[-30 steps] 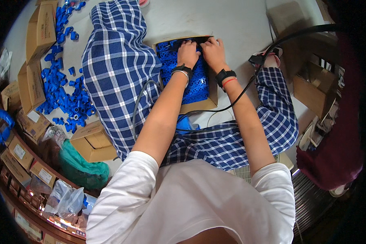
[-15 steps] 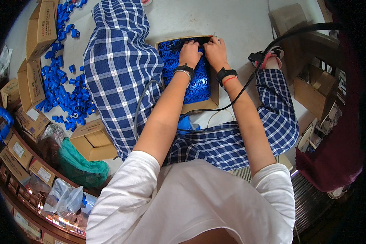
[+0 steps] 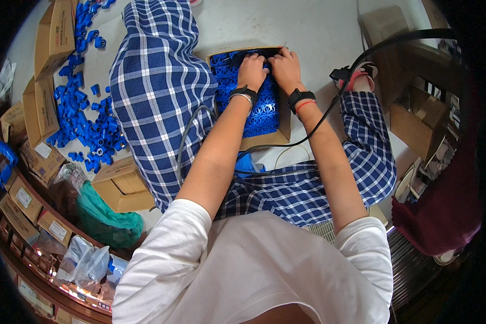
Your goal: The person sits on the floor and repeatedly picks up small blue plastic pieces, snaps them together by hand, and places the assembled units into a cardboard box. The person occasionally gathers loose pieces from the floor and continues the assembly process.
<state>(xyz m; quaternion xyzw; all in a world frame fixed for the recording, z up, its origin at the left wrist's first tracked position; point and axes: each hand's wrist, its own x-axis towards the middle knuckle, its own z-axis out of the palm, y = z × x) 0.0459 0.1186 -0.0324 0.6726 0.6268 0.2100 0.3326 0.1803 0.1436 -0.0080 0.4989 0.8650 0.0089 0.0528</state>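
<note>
Rows of blue plastic pieces (image 3: 262, 116) with ring-like ends are packed inside an open cardboard box (image 3: 284, 127) between my legs. My left hand (image 3: 252, 71) reaches down at the far middle of the box, its fingers curled and their tips hidden among the pieces. Beside it, my right hand (image 3: 285, 69) bends over the far right corner, fingers curled inward near the rim. What either hand grips is hidden. The far strip of the box looks darker and lower than the rows in front.
Loose blue pipe fittings (image 3: 94, 127) lie scattered on the floor to the left, beside opened cardboard boxes (image 3: 40, 110). A black cable (image 3: 337, 100) crosses over my right forearm. A green plastic bag (image 3: 108, 221) lies at lower left. Another carton (image 3: 418, 121) stands at right.
My right hand has shifted very slightly left at the far corner of the box. My left hand stays in nearly the same place.
</note>
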